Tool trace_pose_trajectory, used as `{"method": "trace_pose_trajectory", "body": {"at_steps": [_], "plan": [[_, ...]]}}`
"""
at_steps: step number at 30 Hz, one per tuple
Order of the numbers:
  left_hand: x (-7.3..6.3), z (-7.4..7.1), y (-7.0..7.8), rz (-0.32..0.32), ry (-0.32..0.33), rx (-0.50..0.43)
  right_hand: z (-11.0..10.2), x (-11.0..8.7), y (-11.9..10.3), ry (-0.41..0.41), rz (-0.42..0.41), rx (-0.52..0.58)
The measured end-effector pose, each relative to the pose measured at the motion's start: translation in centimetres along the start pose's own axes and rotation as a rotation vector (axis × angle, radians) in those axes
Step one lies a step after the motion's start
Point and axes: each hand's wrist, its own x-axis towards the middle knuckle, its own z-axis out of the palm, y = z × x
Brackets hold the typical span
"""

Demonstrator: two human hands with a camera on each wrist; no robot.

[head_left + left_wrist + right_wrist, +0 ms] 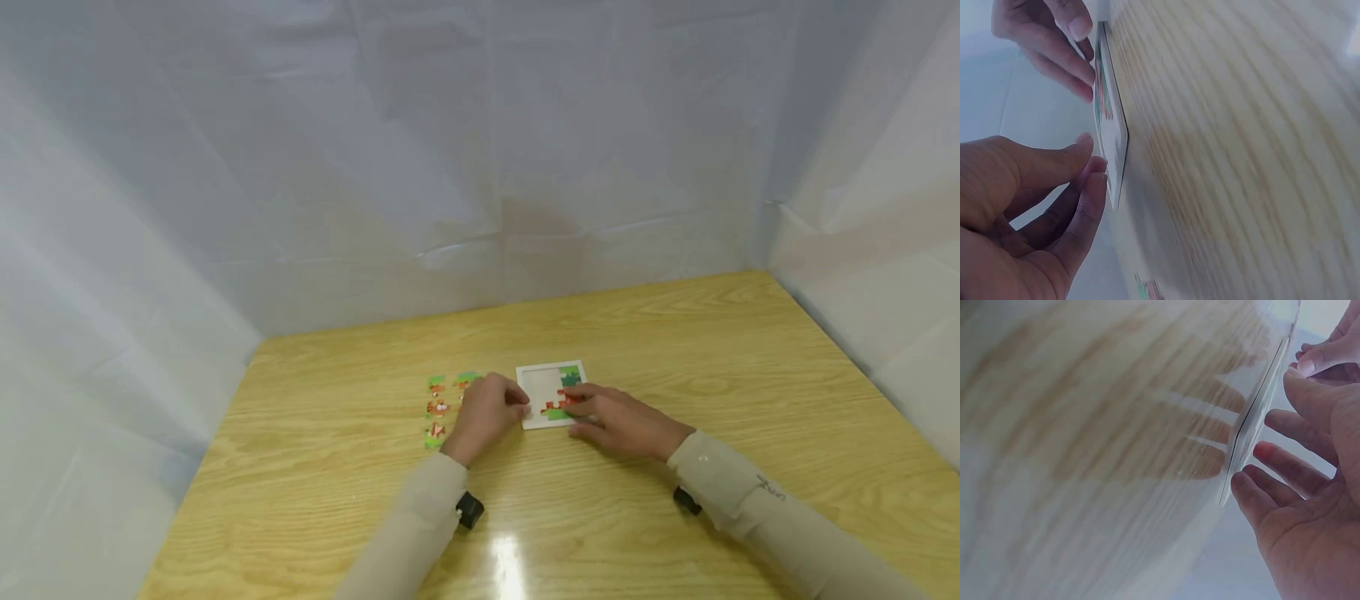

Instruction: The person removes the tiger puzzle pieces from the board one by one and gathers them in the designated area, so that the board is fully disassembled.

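Observation:
A white square puzzle tray (531,423) lies on the table between the two hands. Inside it, picture pieces (571,375) in green and red line the right side and part of the near edge; the left part shows bare white. Over its right side, the right hand (626,423) touches the pieces with fairly straight, spread fingers. At the tray's left edge is the left hand (487,414), thumb and fingertips close together. In the left wrist view these fingertips (1094,178) overlap the tray's edge; whether they pinch anything is hidden.
Several loose puzzle pieces (437,408), orange and green, lie in rows left of the tray, partly covered by the left hand. Pale sheeting (390,167) stands behind the wood-grain table (337,483) and along both sides.

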Motion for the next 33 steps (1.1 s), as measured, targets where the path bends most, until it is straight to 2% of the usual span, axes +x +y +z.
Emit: {"method": "trace_pose_trajectory", "body": {"at_steps": [6, 11, 19, 33], "plan": [[0.7, 1.0, 1.2, 0.002, -0.045, 0.015, -0.2, -0.2, 0.1, 0.001, -0.007, -0.004], [0.9, 1.3, 1.8, -0.029, -0.071, 0.025, -0.4, -0.4, 0.3, -0.012, -0.030, -0.019], [1.0, 1.8, 1.7, -0.019, -0.075, 0.040, -0.5, -0.8, 0.5, -0.023, -0.051, -0.021], [1.3, 2.2, 1.7, -0.041, -0.090, 0.024, -0.3, -1.0, 0.8, -0.029, -0.022, -0.008]]}}
